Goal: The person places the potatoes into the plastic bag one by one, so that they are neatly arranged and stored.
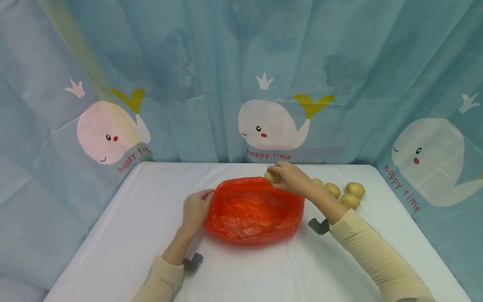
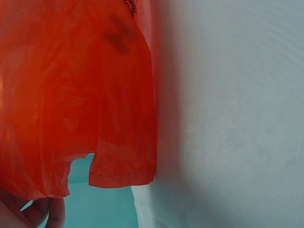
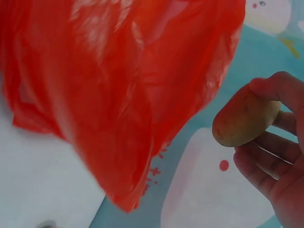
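A red plastic bag (image 1: pixel 253 214) stands on the white table with its mouth spread wide. At its left rim, my left hand (image 1: pixel 197 209) pinches the edge of the bag between thumb and fingers; the left wrist view shows those fingertips (image 2: pixel 56 211) at the film's edge. My right hand (image 1: pixel 288 178) holds a potato (image 3: pixel 244 116) between thumb and fingers, above the bag's far right rim. In the right wrist view the potato is beside the bag's red wall, apart from it.
Several potatoes (image 1: pixel 350 201) lie grouped on the table right of the bag, one partly behind my right forearm. A light blue curtain (image 1: pixel 211 126) printed with whales surrounds the back and sides of the white table (image 1: pixel 139 218).
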A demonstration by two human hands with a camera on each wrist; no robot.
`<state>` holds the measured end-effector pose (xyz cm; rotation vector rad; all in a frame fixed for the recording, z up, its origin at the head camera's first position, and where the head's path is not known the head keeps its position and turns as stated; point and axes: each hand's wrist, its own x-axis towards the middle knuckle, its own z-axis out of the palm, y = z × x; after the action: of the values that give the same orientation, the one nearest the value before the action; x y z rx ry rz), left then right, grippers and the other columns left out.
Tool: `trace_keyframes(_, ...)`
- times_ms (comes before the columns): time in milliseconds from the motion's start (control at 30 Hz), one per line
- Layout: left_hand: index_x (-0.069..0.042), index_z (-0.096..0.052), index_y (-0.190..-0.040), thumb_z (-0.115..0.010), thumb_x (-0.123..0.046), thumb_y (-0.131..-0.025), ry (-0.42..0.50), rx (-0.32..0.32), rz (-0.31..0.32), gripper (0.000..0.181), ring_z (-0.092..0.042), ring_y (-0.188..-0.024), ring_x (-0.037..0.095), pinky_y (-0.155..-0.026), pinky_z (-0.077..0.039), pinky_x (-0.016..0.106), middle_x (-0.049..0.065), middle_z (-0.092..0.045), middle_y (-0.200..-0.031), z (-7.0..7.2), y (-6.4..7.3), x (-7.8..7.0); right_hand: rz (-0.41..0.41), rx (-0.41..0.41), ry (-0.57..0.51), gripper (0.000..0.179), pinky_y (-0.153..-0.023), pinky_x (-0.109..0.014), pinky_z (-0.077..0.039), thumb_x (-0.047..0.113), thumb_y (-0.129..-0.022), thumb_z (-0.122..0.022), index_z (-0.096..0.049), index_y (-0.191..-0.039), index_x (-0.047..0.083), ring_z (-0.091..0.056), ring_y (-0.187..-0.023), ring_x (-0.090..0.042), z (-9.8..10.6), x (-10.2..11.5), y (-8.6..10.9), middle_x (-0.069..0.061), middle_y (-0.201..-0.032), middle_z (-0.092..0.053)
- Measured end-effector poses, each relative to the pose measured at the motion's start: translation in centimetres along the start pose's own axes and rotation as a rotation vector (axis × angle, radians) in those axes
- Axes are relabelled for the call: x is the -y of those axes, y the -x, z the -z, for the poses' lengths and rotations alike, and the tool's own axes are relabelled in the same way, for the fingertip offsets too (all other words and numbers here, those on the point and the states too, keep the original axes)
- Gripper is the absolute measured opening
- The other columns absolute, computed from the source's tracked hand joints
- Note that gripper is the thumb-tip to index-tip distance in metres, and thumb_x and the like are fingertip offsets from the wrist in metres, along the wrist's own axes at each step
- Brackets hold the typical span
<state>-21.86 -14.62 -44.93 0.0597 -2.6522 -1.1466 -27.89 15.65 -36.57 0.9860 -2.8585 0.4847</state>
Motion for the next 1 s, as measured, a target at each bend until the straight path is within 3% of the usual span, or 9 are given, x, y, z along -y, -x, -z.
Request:
trace_keyframes(233,-0.006,-0.069,-0.119,-0.061,-0.023,-0.096,-0.011,-0.001,0.006,0.03,-0.067,-0.11,0.032,-0.092,-0.055,0.044,0.015,-0.072,-0.115,0.0,0.1,0.0,0.051,0.005,-0.013,0.04,-0.073,-0.028,-0.051,0.015,-0.08,-0.078,-0.065,-0.117,0.009,-0.054,-0.086,-0.018,-0.6,1.1,-0.8,-0.005,-0.097,-0.061)
trace_keyframes(467,-0.006,-0.07,-0.119,-0.061,-0.024,-0.096,-0.011,-0.007,0.008,0.03,-0.067,-0.111,0.032,-0.093,-0.055,0.044,0.015,-0.072,-0.115,0.0,0.1,-0.1,0.099,0.022,0.009,0.04,-0.079,-0.032,-0.052,0.015,-0.08,-0.079,-0.065,-0.117,0.008,-0.055,-0.088,-0.018,-1.3,2.2,-1.9,-0.005,-0.098,-0.062)
trace_keyframes(767,-0.006,-0.07,-0.119,-0.062,-0.024,-0.096,-0.009,-0.011,-0.003,0.03,-0.067,-0.11,0.032,-0.092,-0.055,0.044,0.014,-0.072,-0.115,0.1,-0.1,-0.3,0.078,0.115,-0.016,0.04,-0.079,-0.03,-0.051,0.016,-0.082,-0.078,-0.064,-0.119,0.01,-0.054,-0.09,-0.018,-2.3,4.1,-3.2,-0.004,-0.099,-0.061)
trace_keyframes(1000,-0.006,-0.069,-0.121,-0.06,-0.026,-0.097,-0.007,0.009,0.012,0.032,-0.066,-0.113,0.032,-0.093,-0.055,0.044,0.014,-0.071,-0.117,-0.1,0.0,-0.3,0.093,0.19,-0.026,0.037,-0.077,-0.026,-0.051,0.015,-0.084,-0.076,-0.064,-0.119,0.01,-0.053,-0.088,-0.015,-4.1,5.0,-3.9,-0.003,-0.097,-0.059)
